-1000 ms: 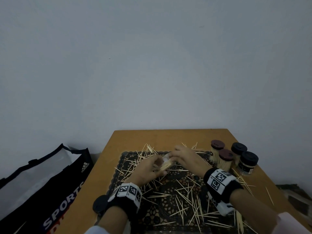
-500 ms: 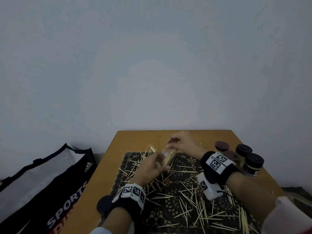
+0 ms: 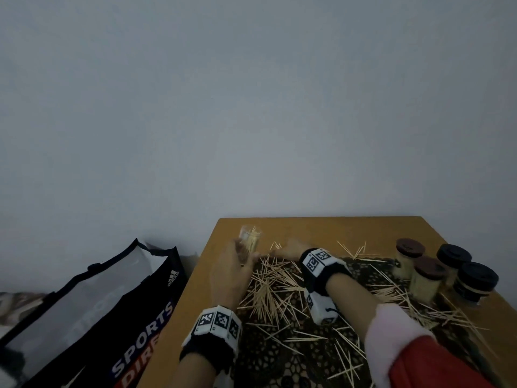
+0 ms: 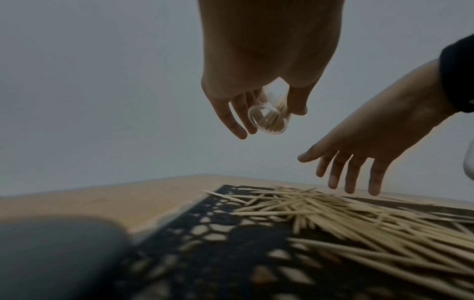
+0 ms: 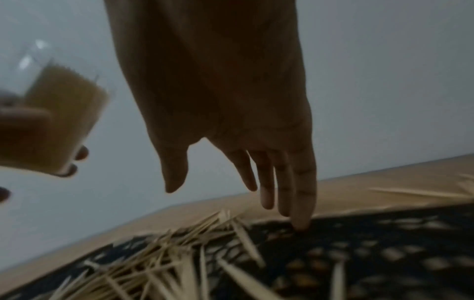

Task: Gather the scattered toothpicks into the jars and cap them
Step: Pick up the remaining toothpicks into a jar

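My left hand (image 3: 229, 271) grips a clear uncapped jar (image 3: 249, 240) partly filled with toothpicks, lifted above the table's far left corner; the jar (image 4: 269, 117) shows between thumb and fingers in the left wrist view. My right hand (image 3: 291, 249) reaches flat over the far edge of the mat with straight fingers (image 5: 300, 194) and holds nothing; one fingertip touches the mat. Scattered toothpicks (image 3: 268, 287) lie in a heap on the dark patterned mat (image 3: 279, 359) just below both hands. More toothpicks (image 3: 355, 250) lie further right.
Several capped jars (image 3: 425, 278) with brown and black lids stand at the table's right edge. A wooden table (image 3: 307, 228) meets a grey wall behind. A black sports bag (image 3: 92, 312) sits on the floor at the left.
My left hand has lifted the jar up and to the far left. My right hand let go of the jar's mouth and dropped flat toward the mat's far edge. The camera moved closer.
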### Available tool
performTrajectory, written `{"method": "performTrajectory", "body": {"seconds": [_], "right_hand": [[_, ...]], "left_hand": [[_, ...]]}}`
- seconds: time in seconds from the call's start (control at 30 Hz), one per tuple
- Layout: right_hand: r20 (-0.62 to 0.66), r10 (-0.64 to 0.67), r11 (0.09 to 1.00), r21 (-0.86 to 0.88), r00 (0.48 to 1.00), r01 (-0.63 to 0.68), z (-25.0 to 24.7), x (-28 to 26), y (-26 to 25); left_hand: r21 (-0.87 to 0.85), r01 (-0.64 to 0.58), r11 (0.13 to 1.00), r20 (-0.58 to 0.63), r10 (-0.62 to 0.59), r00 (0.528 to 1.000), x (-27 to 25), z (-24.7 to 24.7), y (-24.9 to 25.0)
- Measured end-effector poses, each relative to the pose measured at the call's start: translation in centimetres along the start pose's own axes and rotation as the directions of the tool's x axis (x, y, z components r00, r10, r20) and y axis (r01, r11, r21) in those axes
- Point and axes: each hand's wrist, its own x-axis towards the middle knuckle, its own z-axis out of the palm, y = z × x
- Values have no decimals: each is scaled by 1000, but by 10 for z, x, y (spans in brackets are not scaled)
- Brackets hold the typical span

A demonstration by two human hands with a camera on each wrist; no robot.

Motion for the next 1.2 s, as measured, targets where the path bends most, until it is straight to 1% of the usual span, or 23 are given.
{"method": "performTrajectory", "body": {"seconds": [0.03,0.13,0.23,0.3,0.43,0.53,0.67,0.73,0.87,0.9,1.0,1.07,1.1,1.17,1.2], "right_hand": [[-4,24,999,-31,1000,-24,6,7,-5],[-78,104,984,-134,992,-114,25,23,-16],[-111,137,947,-276,984,-163,35,32,-24],[-156,101,948,-284,983,-142,32,31,-28],[-195,-79,967,-252,978,28,29,32,-33],[-144,-182,963,-228,973,146,27,25,-30],[-40,-332,912,-269,942,310,23,14,-25],[22,-390,887,-259,920,382,23,6,-22],[156,-505,817,-231,849,528,20,-11,-16],[180,-515,811,-214,838,545,18,-13,-15],[196,-512,817,-190,836,545,20,-21,-14],[198,-550,780,-225,812,583,26,-25,-12],[226,-548,761,-264,805,592,30,-27,-10],[283,-488,721,-403,826,564,37,-33,-10],[287,-471,690,-470,834,551,40,-36,-10]], "left_hand": [[26,21,999,-2,-21,1000,1,-4,-6],[71,75,995,6,-76,997,-2,-10,-21],[120,79,990,31,-83,996,-5,-9,-26],[146,81,986,38,-87,996,-3,-5,-27],[175,93,980,94,-111,989,-1,4,-31],[176,105,979,105,-124,987,-1,5,-33],[207,88,974,88,-108,990,-1,4,-33],[224,79,971,86,-100,991,-1,5,-33],[231,66,971,84,-87,993,-1,6,-33],[232,63,971,83,-84,993,-1,6,-33],[244,53,968,92,-78,993,0,6,-33],[250,52,967,97,-78,992,0,6,-33],[248,53,967,97,-79,992,1,6,-33],[239,52,970,92,-76,993,1,6,-34],[236,50,971,90,-73,993,1,7,-34]]}}
